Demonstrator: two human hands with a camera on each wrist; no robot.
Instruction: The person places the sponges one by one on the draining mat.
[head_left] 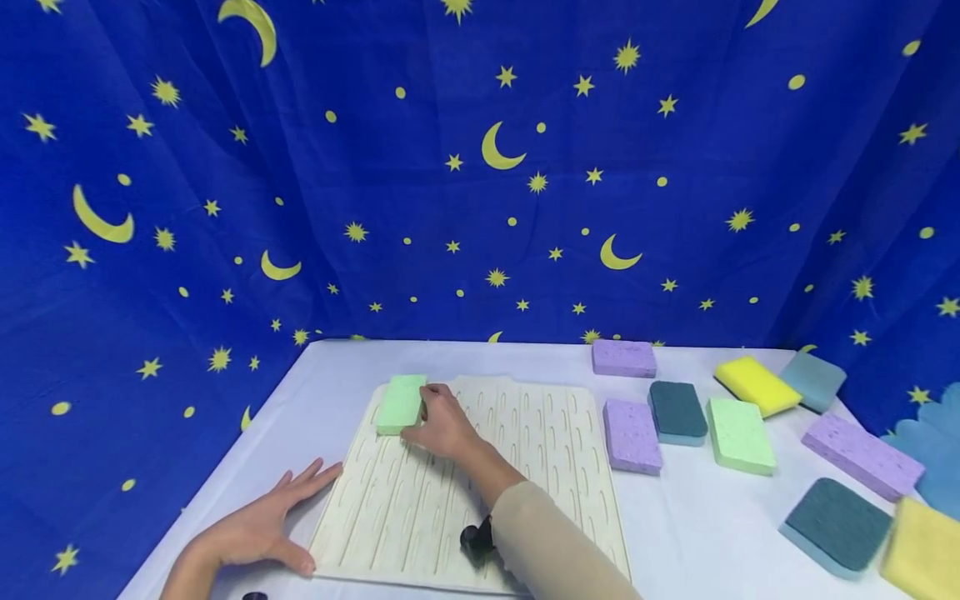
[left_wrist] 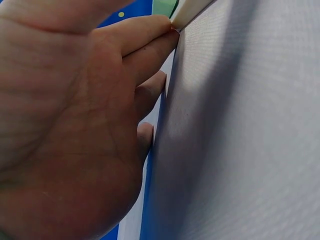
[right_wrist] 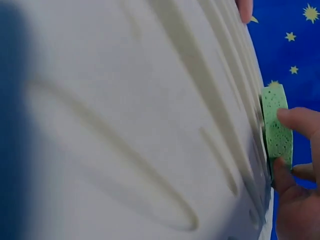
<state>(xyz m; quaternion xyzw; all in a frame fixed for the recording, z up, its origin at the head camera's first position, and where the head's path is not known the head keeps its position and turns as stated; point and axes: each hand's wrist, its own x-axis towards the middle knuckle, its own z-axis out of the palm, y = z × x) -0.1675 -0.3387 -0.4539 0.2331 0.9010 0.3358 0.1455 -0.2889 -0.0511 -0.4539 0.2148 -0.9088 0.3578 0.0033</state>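
A light green sponge (head_left: 401, 403) lies flat at the far left corner of a cream ridged mat (head_left: 555, 467). My right hand (head_left: 447, 425) pinches its right side, thumb nearer me and fingers at the far end. The right wrist view shows the porous side of the green sponge (right_wrist: 276, 122) between the fingertips of the right hand (right_wrist: 300, 175). At the mat's left edge, my left hand (head_left: 258, 518) rests on the white cloth with fingers spread, fingertips and thumb touching the edge. The left wrist view shows the palm of this left hand (left_wrist: 85, 115) and its straight fingers.
Right of the mat lie several sponges: purple (head_left: 632, 436), dark-topped blue (head_left: 678, 412), green (head_left: 741, 435), yellow (head_left: 757, 385) leaning on a blue one (head_left: 813, 381), and others nearer me. A blue curtain (head_left: 480, 192) with moons and stars borders the table's back and sides.
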